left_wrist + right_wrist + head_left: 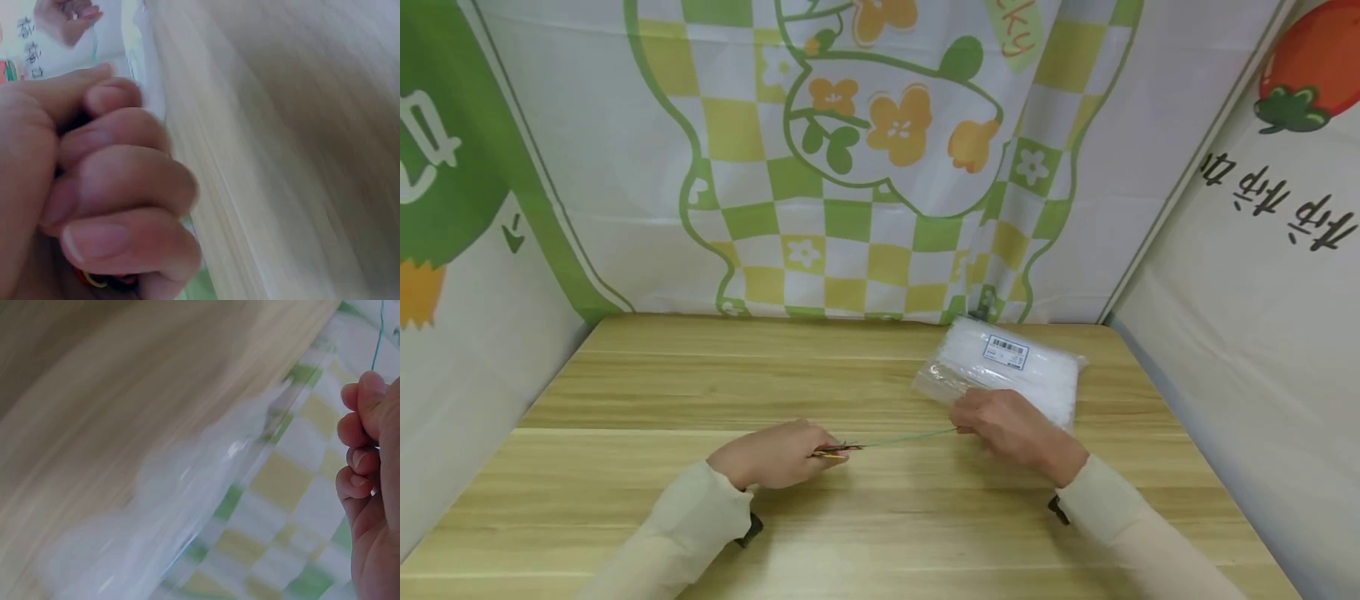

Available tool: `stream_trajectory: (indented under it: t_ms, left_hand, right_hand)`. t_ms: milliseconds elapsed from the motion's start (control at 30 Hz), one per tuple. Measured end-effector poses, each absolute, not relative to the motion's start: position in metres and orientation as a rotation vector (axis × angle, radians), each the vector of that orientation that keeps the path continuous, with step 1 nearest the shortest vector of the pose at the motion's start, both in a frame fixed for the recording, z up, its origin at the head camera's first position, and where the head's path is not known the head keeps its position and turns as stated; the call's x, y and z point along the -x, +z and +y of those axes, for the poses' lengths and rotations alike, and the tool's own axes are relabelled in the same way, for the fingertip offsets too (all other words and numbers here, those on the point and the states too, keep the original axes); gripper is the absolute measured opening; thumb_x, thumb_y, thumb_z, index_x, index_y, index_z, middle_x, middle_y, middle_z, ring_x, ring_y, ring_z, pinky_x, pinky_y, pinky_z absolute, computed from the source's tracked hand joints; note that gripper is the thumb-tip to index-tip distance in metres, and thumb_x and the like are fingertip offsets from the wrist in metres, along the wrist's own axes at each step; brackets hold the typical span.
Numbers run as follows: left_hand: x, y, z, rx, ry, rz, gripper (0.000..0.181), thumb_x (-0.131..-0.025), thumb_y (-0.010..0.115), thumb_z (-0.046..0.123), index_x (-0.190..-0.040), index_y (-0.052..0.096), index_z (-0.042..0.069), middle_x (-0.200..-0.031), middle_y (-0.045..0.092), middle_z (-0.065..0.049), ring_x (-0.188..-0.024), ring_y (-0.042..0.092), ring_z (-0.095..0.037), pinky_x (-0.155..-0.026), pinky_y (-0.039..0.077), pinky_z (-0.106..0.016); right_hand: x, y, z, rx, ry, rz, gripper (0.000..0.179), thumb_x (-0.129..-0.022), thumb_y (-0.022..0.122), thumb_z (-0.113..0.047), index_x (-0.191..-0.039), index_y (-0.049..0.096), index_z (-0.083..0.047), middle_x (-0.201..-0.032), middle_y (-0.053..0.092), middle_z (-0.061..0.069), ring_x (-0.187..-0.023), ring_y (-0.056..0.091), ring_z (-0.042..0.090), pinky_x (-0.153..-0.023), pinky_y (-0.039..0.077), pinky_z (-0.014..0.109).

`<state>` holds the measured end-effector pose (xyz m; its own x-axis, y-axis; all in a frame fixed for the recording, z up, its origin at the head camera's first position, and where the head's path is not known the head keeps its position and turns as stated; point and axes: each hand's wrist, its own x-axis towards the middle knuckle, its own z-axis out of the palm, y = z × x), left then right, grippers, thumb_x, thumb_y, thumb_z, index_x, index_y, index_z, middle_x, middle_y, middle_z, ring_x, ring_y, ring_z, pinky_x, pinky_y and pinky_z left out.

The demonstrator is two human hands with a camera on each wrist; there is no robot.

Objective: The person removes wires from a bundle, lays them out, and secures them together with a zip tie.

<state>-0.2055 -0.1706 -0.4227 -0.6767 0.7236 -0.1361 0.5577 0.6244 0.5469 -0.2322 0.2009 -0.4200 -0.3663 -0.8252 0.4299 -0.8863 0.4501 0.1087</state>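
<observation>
Gripping a bundle of coloured wires (838, 450), your left hand (781, 454) is curling its fingers, sitting left of and nearer you than the plastic package (1037, 377). Your right hand (1009, 429), well apart from it, is pinching a green strand (910, 437) by the package's near side; the strand is stretching nearly straight between your hands.

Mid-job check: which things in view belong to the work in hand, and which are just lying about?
In the work:
- green wire, stretched between the hands, its end pinched in the right hand
- bunch of coloured wires, gripped in the left hand

Apparently just lying about:
- clear bag with a label, on the table, held by neither hand
</observation>
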Motion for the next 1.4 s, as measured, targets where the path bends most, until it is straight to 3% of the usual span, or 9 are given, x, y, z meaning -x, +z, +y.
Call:
stream_trajectory:
  t_ms: [167, 333, 467, 700, 1100, 1267, 1400]
  left_hand:
    - [0.202, -0.424, -0.189, -0.917, 0.772, 2.413, 0.042, -0.113, 0.051, 0.035, -0.075, 0.054, 0.017, -0.064, 0.033, 0.012, -0.056, 0.028, -0.003, -0.058, 0.032, -0.021]
    - [0.2, -0.424, -0.197, -0.852, 0.912, 2.312, 0.047, -0.113, 0.047, 0.041, -0.072, 0.038, 0.02, -0.064, 0.029, 0.011, -0.056, 0.024, -0.005, -0.058, 0.029, -0.023]
    - [0.2, -0.425, -0.203, -0.876, 0.969, 2.277, 0.049, -0.115, 0.044, 0.038, -0.07, 0.036, 0.018, -0.063, 0.027, 0.011, -0.055, 0.021, -0.004, -0.056, 0.027, -0.023]
    - [0.199, -0.428, -0.216, -0.873, 0.999, 2.268, 0.051, -0.115, 0.044, 0.036, -0.069, 0.04, 0.015, -0.061, 0.03, 0.012, -0.053, 0.023, -0.003, -0.054, 0.028, -0.024]
    - [0.2, -0.428, -0.234, -0.944, 0.958, 2.278, 0.049, -0.115, 0.044, 0.032, -0.071, 0.047, 0.011, -0.06, 0.034, 0.013, -0.052, 0.025, 0.001, -0.054, 0.031, -0.021]
    - [0.2, -0.429, -0.243, -0.967, 0.944, 2.287, 0.046, -0.115, 0.046, 0.032, -0.076, 0.052, 0.007, -0.064, 0.037, 0.013, -0.055, 0.029, 0.002, -0.057, 0.033, -0.02]
    - [0.2, -0.431, -0.248, -1.019, 0.895, 2.368, 0.043, -0.114, 0.048, 0.034, -0.078, 0.055, 0.011, -0.066, 0.039, 0.015, -0.058, 0.033, 0.004, -0.059, 0.035, -0.019]
  right_hand:
    - [0.232, -0.427, 0.223, -1.36, 0.214, -2.319, 0.037, -0.072, 0.078, 0.013, -0.077, 0.056, -0.016, -0.074, 0.052, -0.007, -0.07, 0.046, 0.005, -0.061, 0.044, 0.021]
    - [0.232, -0.433, 0.23, -1.349, 0.246, -2.37, 0.036, -0.073, 0.072, 0.018, -0.076, 0.057, -0.015, -0.074, 0.053, -0.007, -0.071, 0.047, 0.004, -0.063, 0.045, 0.02]
    - [0.231, -0.433, 0.232, -1.351, 0.279, -2.379, 0.035, -0.078, 0.079, 0.013, -0.075, 0.057, -0.014, -0.072, 0.053, -0.007, -0.07, 0.046, 0.003, -0.062, 0.045, 0.02]
    - [0.231, -0.429, 0.237, -1.342, 0.307, -2.415, 0.035, -0.078, 0.08, 0.012, -0.075, 0.056, -0.014, -0.074, 0.054, -0.008, -0.072, 0.048, 0.004, -0.065, 0.046, 0.022]
    - [0.227, -0.429, 0.244, -1.337, 0.268, -2.539, 0.028, -0.088, 0.076, 0.007, -0.077, 0.06, -0.014, -0.077, 0.058, -0.008, -0.075, 0.052, 0.005, -0.068, 0.05, 0.025]
    - [0.223, -0.429, 0.247, -1.293, 0.234, -2.648, 0.032, -0.089, 0.069, 0.01, -0.075, 0.055, -0.015, -0.076, 0.052, -0.009, -0.074, 0.046, 0.004, -0.067, 0.044, 0.022]
    - [0.222, -0.431, 0.248, -1.277, 0.206, -2.679, 0.032, -0.09, 0.07, 0.008, -0.074, 0.055, -0.016, -0.073, 0.049, -0.01, -0.072, 0.044, 0.002, -0.066, 0.044, 0.021]
